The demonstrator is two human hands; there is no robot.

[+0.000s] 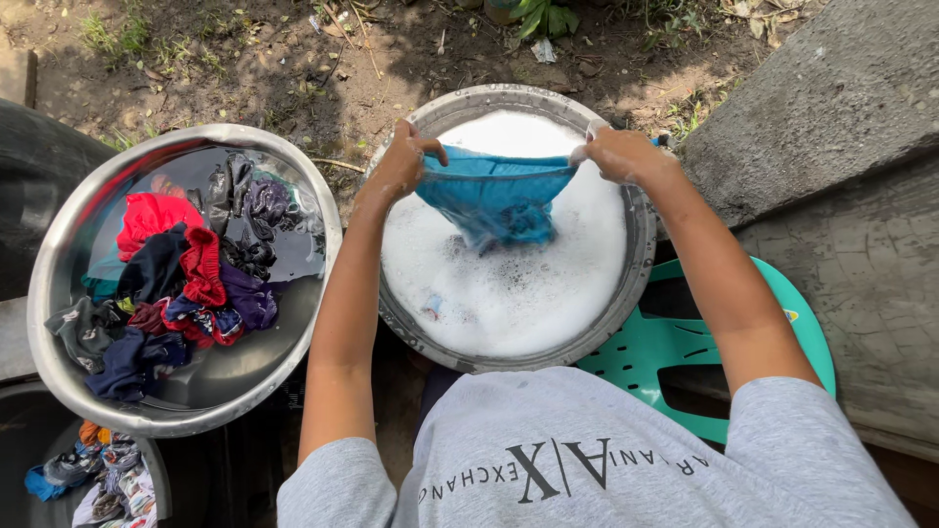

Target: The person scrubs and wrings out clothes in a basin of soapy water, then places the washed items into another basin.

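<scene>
Both hands up over the far half of the soapy metal basin (pixel 626 293), a wet blue garment (pixel 497 196) stretched between them. Left hand (pixel 403 161) clenched on the garment's left end, near the basin's far-left rim; right hand (pixel 616 154) clenched on the right end, at the far-right rim. Long axis of the cloth running left to right, hand to hand, middle sagging down into the white foam (pixel 509 293) toward the basin's centre. Neither hand nearer than the other: both gripping already, well apart. Off to the left, a second metal basin (pixel 59 264) with dark water and a heap of red, navy and purple clothes (pixel 181 284). Green plastic stool (pixel 675 357) by the near-right rim.
</scene>
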